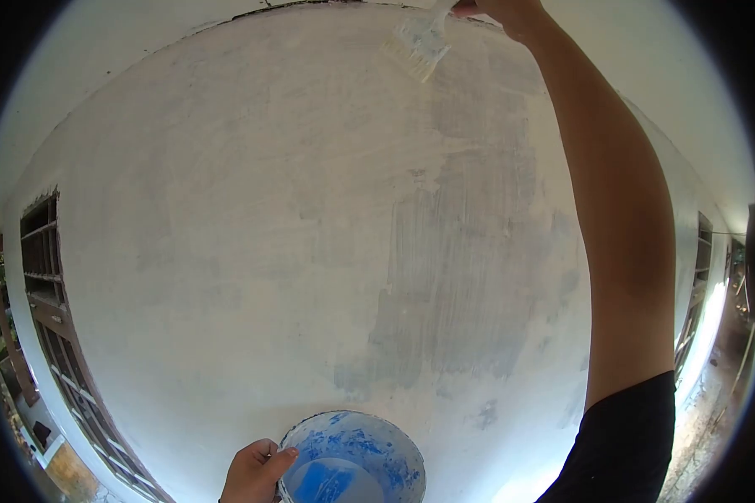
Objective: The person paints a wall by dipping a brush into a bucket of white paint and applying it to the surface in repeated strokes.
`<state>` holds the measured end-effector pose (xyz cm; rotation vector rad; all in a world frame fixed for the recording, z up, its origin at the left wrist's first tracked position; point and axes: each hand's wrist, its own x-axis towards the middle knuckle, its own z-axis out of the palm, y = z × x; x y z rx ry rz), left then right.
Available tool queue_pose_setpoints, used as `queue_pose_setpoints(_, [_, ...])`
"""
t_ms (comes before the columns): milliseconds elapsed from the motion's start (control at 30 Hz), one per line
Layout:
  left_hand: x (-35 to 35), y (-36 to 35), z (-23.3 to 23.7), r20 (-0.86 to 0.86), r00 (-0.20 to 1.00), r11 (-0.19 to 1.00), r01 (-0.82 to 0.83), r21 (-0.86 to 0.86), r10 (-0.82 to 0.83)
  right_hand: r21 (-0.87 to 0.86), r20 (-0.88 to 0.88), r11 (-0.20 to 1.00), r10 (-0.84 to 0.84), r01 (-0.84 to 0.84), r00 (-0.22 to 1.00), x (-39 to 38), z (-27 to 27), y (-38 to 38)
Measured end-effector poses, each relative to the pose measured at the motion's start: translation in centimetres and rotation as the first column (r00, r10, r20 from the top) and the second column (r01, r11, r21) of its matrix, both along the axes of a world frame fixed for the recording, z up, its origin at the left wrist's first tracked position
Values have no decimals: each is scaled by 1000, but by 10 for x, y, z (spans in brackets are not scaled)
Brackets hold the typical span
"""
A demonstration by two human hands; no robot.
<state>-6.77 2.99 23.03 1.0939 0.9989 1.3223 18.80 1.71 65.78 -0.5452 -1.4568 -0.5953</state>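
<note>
High on the white wall [252,210], my right hand [499,15] is closed round the handle of a wide, paint-smeared brush [419,49]. The bristles point down and left, at or close to the wall's upper part; actual contact cannot be told. Below it the wall shows grey, streaky patches. At the bottom, my left hand [258,471] grips the left rim of a round bucket [403,453], thumb over the edge. Blue smears cover the bucket's inside, and pale liquid lies in it.
Barred windows stand at the left [59,327] and at the right [701,268]. A pale ceiling [688,92] meets the wall's top edge, where a dark crack runs. Greenery shows at the far left.
</note>
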Motion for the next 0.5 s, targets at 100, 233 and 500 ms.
queue_pose_setpoints(100, [-1,-8,2,-23,999,999,-40,-14,40,225,166,898,-417,377,894,-18,-27,-19])
queue_pose_setpoints(233, [-5,-13,-13,-21,999,999,-41,7,41,738,372,586,-767,335,523,-23,-81,33])
queue_pose_setpoints(500, [-16,3,-30,-69,997,999,18,-50,-22,757,520,640,-714,134,470,-40,-262,103])
